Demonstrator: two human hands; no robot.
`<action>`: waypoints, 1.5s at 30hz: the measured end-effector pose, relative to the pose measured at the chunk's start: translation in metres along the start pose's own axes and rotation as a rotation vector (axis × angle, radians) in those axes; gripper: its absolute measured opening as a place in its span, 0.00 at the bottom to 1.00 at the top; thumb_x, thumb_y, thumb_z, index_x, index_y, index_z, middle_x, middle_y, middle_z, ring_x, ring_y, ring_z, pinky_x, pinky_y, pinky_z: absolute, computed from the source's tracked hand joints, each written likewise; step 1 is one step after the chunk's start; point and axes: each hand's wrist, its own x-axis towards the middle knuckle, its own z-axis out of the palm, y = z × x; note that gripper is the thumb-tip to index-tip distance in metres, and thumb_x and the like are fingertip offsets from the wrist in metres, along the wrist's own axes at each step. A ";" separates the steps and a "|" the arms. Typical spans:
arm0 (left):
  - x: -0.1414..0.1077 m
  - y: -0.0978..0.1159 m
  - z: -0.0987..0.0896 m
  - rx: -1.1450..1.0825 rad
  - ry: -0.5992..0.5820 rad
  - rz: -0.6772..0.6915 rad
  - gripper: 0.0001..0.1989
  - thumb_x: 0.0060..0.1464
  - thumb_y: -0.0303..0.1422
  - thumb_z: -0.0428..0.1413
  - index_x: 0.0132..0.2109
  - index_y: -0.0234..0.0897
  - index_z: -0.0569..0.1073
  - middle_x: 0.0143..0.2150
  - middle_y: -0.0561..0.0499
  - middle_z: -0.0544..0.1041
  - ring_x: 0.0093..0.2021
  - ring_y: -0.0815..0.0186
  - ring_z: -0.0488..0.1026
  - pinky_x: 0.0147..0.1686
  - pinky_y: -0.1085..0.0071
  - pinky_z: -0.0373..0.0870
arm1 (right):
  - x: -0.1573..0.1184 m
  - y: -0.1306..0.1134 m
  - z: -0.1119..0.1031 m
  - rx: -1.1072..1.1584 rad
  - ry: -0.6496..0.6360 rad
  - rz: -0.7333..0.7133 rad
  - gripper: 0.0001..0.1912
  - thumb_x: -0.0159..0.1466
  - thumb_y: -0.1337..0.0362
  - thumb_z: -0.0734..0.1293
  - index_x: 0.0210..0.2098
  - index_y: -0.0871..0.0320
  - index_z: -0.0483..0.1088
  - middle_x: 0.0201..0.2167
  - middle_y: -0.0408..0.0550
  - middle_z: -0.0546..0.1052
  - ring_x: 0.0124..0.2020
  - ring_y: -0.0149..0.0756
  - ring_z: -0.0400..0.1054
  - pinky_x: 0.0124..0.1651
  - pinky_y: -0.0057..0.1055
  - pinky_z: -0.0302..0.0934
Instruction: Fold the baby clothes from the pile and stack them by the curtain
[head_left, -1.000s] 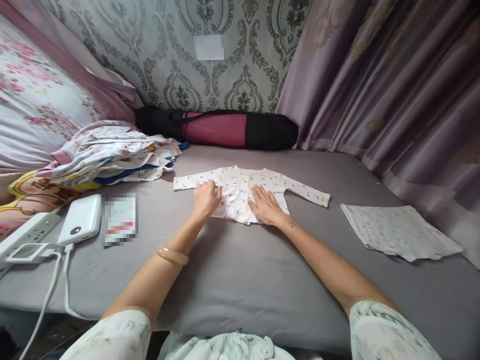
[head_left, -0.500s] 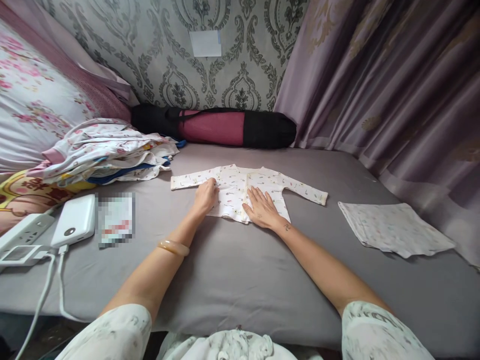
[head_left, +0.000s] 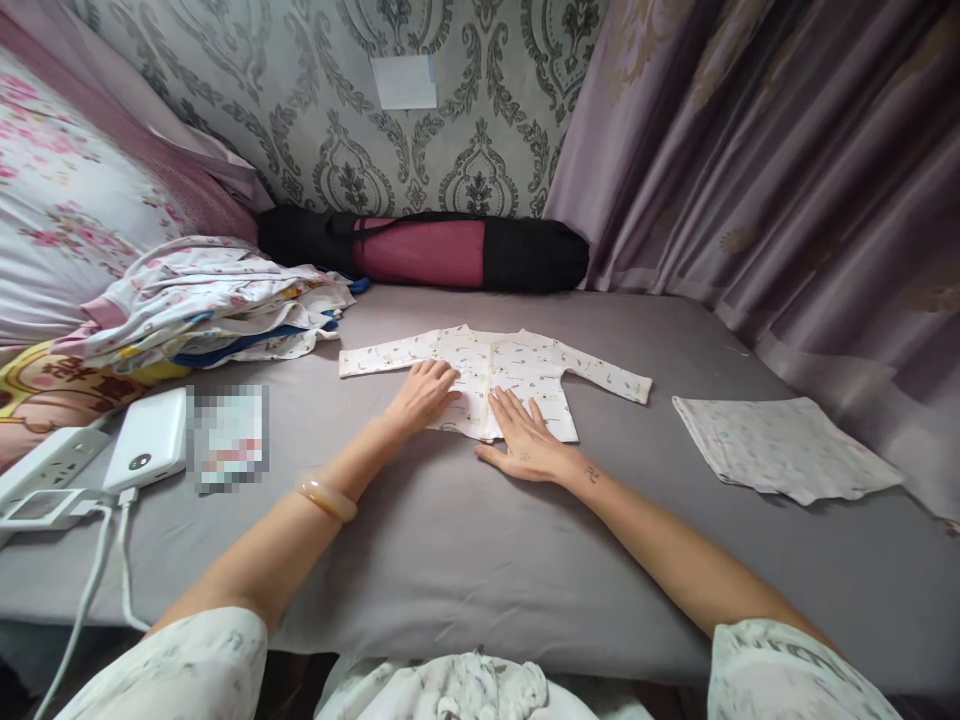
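Observation:
A small white printed shirt (head_left: pixel 525 370) lies spread on the grey sheet, both sleeves stretched out sideways. My left hand (head_left: pixel 427 394) rests palm down on its lower left part, the fingers slightly bent and apart, holding nothing. Flat on the lower right part, beside the front seam, lies my right hand (head_left: pixel 525 437) with fingers spread and the thumb out at the hem. A folded pale printed cloth (head_left: pixel 784 448) is on the sheet to the right.
Piled clothes (head_left: pixel 217 300) sit at the left beside a pillow (head_left: pixel 67 200). Nearer are a white power bank (head_left: pixel 148 440), a power strip (head_left: pixel 56 465) with cables and a blurred packet (head_left: pixel 231 438). A black and red bag (head_left: pixel 420 252) lies along the wall.
My left hand has loosened from a closed shape into open fingers on the shirt. My right hand has slid slightly toward me, its thumb now further out. The view has shifted a little.

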 end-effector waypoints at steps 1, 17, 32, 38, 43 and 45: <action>-0.001 0.003 0.000 -0.114 -0.047 0.044 0.12 0.64 0.38 0.49 0.46 0.36 0.72 0.44 0.43 0.73 0.46 0.57 0.68 0.47 0.62 0.63 | -0.005 -0.003 0.000 0.010 -0.016 -0.008 0.49 0.64 0.35 0.48 0.71 0.60 0.28 0.72 0.50 0.29 0.71 0.42 0.19 0.69 0.47 0.19; 0.007 0.036 -0.010 -0.532 -0.169 0.068 0.20 0.64 0.42 0.46 0.37 0.35 0.76 0.32 0.48 0.75 0.34 0.65 0.71 0.36 0.70 0.68 | -0.029 0.001 -0.016 0.015 0.212 -0.091 0.27 0.72 0.54 0.49 0.62 0.56 0.65 0.66 0.52 0.61 0.68 0.41 0.50 0.68 0.42 0.42; 0.069 0.087 0.019 -0.079 -0.239 -0.181 0.22 0.60 0.24 0.42 0.61 0.30 0.59 0.49 0.40 0.78 0.51 0.57 0.74 0.53 0.62 0.65 | 0.003 0.054 -0.011 0.052 0.225 0.170 0.30 0.71 0.56 0.45 0.67 0.63 0.54 0.69 0.55 0.54 0.70 0.41 0.42 0.69 0.51 0.27; 0.073 0.111 0.042 -0.064 -0.106 -0.181 0.19 0.65 0.37 0.43 0.57 0.31 0.64 0.61 0.35 0.68 0.63 0.52 0.62 0.61 0.53 0.56 | 0.022 0.082 -0.038 -0.064 0.386 0.293 0.28 0.71 0.59 0.47 0.65 0.63 0.57 0.68 0.55 0.56 0.70 0.40 0.43 0.69 0.49 0.25; 0.065 0.117 0.060 -0.093 -0.135 -0.119 0.29 0.66 0.46 0.39 0.65 0.32 0.59 0.68 0.36 0.58 0.69 0.50 0.51 0.66 0.49 0.47 | 0.048 0.102 -0.043 -0.122 0.275 0.335 0.31 0.71 0.54 0.46 0.67 0.65 0.53 0.70 0.55 0.50 0.71 0.43 0.39 0.69 0.52 0.23; 0.064 0.117 0.061 -0.082 -0.145 -0.120 0.30 0.65 0.47 0.38 0.66 0.34 0.58 0.69 0.37 0.57 0.70 0.50 0.51 0.66 0.50 0.47 | 0.054 0.103 -0.042 -0.126 0.264 0.346 0.31 0.71 0.54 0.46 0.67 0.63 0.54 0.70 0.54 0.52 0.70 0.43 0.41 0.69 0.52 0.24</action>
